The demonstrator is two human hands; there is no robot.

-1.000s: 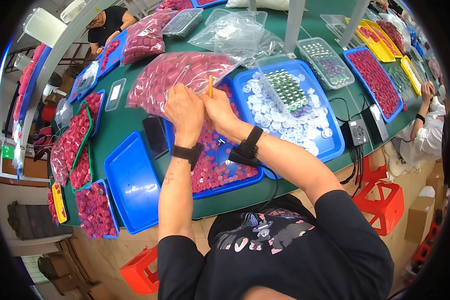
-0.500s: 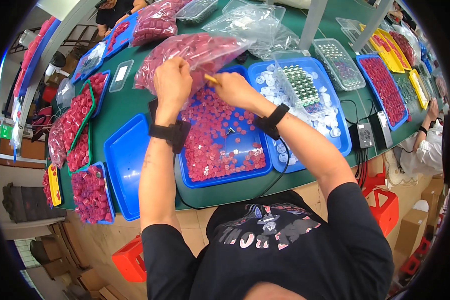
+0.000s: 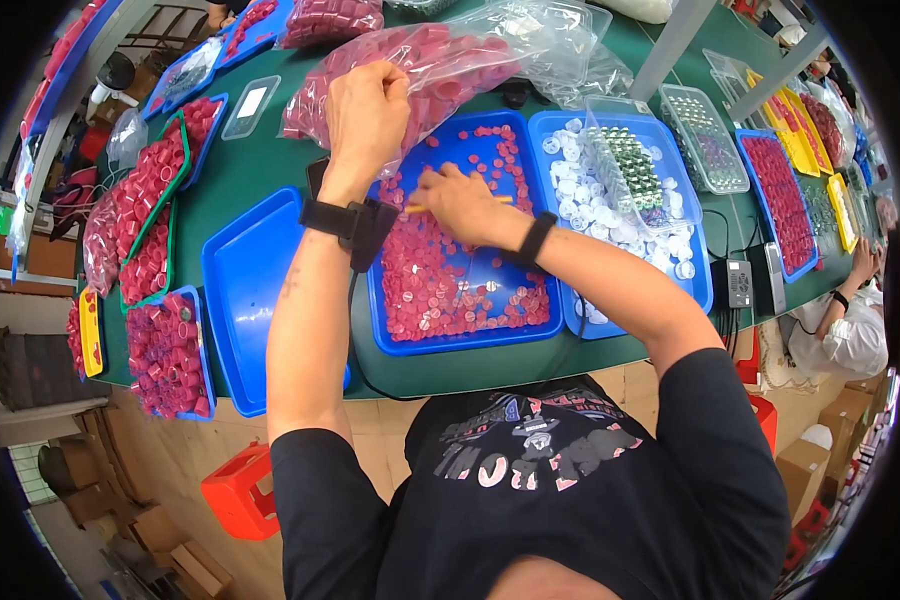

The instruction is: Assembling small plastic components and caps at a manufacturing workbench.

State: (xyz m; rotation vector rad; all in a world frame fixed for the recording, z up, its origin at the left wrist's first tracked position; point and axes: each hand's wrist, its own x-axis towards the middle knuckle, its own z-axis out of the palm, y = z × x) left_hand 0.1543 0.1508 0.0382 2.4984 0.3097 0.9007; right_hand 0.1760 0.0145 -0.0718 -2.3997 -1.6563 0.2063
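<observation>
My left hand [image 3: 367,118] is closed on the near edge of a clear plastic bag [image 3: 448,62] full of dark pink ring-like caps. Its fingertips are partly hidden. Below and to the right, my right hand [image 3: 460,207] is closed around a thin yellow stick [image 3: 417,209], which pokes out on both sides of the fingers. That hand is low over a blue tray [image 3: 482,343], where many small pink discs [image 3: 420,285] lie spread, thickest at the left and near side. Whether the fingers touch the discs I cannot tell.
At right, a blue tray [image 3: 705,290] holds clear discs and a plastic box of green-white parts [image 3: 625,165]. A blue tray [image 3: 255,300] stands at left, near trays heaped with pink caps [image 3: 170,355]. A black cable [image 3: 362,372] hangs over the table edge. Metal posts rise behind.
My right hand has moved from beside the bag down over the disc tray, still with the yellow stick. My left hand stays at the bag. The whole view has shifted slightly.
</observation>
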